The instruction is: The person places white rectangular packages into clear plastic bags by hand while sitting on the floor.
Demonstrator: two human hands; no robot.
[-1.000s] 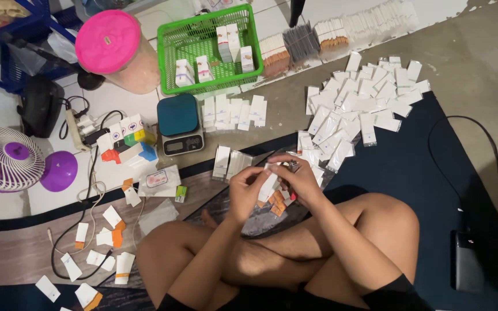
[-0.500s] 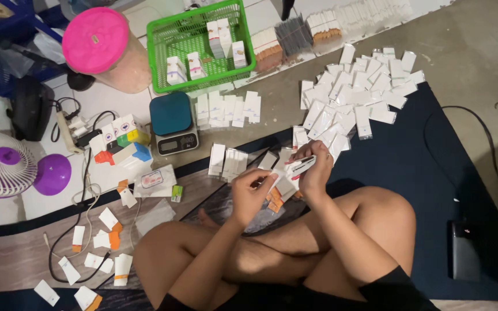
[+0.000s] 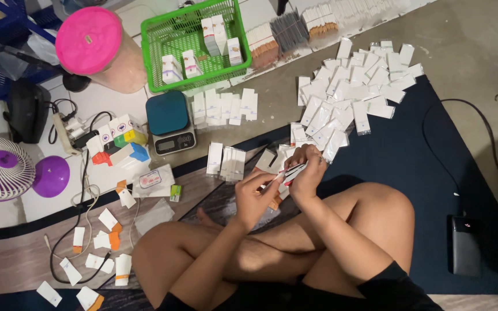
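Observation:
I sit cross-legged on the floor. My right hand (image 3: 306, 175) grips a small white packet (image 3: 293, 171) with a red and dark stripe. My left hand (image 3: 255, 196) pinches the near end of the same packet. Both hands meet above my knees. Just beyond them lies a large heap of small white sachets (image 3: 347, 98) spread across the floor and the dark blue mat (image 3: 410, 155). A short row of white packets (image 3: 225, 161) lies left of my hands.
A green basket (image 3: 162, 34) with a few small boxes stands at the back. Beside it are a pink-lidded jar (image 3: 90, 40), a small teal scale (image 3: 171, 121), a purple fan (image 3: 7, 170), cables and scattered orange-white packets (image 3: 99, 242). A black power bank (image 3: 465, 245) lies right.
My hands have shifted slightly up and right with the packet, and the camera has tilted a little. The packet now sits more level between both hands.

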